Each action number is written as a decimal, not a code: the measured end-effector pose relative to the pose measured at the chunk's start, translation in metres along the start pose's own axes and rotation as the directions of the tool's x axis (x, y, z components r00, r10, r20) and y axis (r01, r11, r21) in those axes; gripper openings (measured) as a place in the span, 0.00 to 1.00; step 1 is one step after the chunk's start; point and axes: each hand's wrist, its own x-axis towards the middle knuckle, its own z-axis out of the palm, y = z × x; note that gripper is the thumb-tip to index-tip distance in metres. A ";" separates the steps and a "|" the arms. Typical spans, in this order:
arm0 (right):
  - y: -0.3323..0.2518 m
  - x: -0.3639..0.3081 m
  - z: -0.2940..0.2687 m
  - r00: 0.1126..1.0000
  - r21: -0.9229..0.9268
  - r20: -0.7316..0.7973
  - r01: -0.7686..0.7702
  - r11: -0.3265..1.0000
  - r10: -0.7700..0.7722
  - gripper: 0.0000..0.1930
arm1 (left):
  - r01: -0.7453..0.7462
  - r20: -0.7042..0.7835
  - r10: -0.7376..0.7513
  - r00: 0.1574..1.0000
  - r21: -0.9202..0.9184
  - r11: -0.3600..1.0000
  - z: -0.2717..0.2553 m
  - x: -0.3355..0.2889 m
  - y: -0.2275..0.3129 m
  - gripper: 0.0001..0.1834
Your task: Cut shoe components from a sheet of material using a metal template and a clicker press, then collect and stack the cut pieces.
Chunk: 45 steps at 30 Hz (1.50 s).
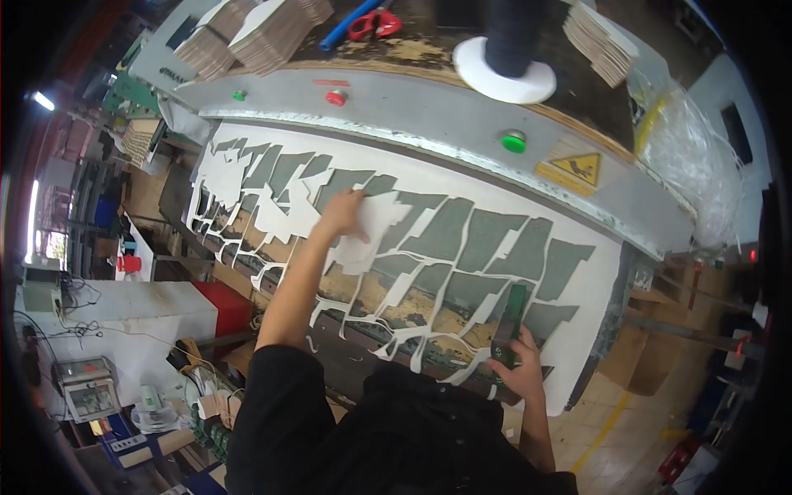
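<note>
A white sheet (pixel 597 309) lies across the press bed, cut through in rows of slanted openings. Dark grey shows through these openings, and thin white strips of the sheet remain between them. Over the middle of the sheet, my left hand (pixel 345 216) is closed on a white cut piece (pixel 375 235). My right hand (pixel 520 367), near the sheet's front right, grips a long, narrow, dark green cutting die (pixel 509 320) at its near end. More loose white cut pieces (pixel 289 206) overlap on the sheet to the left of my left hand.
A grey press beam (pixel 412 111) with a green button (pixel 513 142) crosses behind the sheet. Above it are stacked cut pieces (pixel 268 33), red-handled scissors (pixel 375 25) and a black roll on a white disc (pixel 505 73). A plastic bag (pixel 689 157) hangs at right.
</note>
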 end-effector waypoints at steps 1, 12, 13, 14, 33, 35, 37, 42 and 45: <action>-0.007 0.001 0.009 0.999 -0.047 -0.032 -0.003 0.999 0.001 0.27 | -0.092 0.001 0.092 0.996 -0.032 0.995 -0.006 0.006 0.008 0.61; -0.128 0.017 0.202 0.956 -0.256 -0.253 -0.213 0.943 0.147 0.23 | 0.194 -0.441 -0.372 0.816 -0.398 0.897 0.012 -0.068 -0.126 0.45; -0.132 0.025 0.219 0.951 -0.278 -0.258 -0.240 0.930 0.169 0.22 | 0.217 -0.398 -0.394 0.829 -0.421 0.881 0.015 -0.067 -0.135 0.42; -0.137 0.029 0.227 0.950 -0.281 -0.265 -0.241 0.929 0.166 0.22 | 0.240 -0.353 -0.413 0.839 -0.440 0.865 0.018 -0.068 -0.143 0.40; -0.182 0.037 0.254 0.867 -0.373 -0.489 -0.305 0.876 0.094 0.23 | -0.313 0.064 0.310 0.949 0.036 0.949 -0.060 0.095 -0.218 0.64; -0.188 0.048 0.248 0.863 -0.365 -0.505 -0.231 0.902 0.017 0.20 | -0.178 0.116 0.181 0.977 -0.037 0.983 -0.062 0.088 -0.216 0.67; -0.182 0.071 0.252 0.862 -0.302 -0.505 -0.136 0.944 -0.037 0.20 | -0.152 0.190 0.147 0.971 0.015 0.988 -0.068 0.082 -0.223 0.66; -0.181 0.135 0.268 0.940 0.100 -0.336 0.096 0.990 -0.057 0.23 | -0.353 0.114 0.355 0.928 -0.041 0.935 -0.102 0.008 -0.166 0.45; -0.187 0.173 0.301 0.961 0.374 -0.267 0.166 0.912 -0.066 0.28 | -0.591 0.012 0.595 0.804 -0.098 0.801 -0.109 -0.061 -0.110 0.33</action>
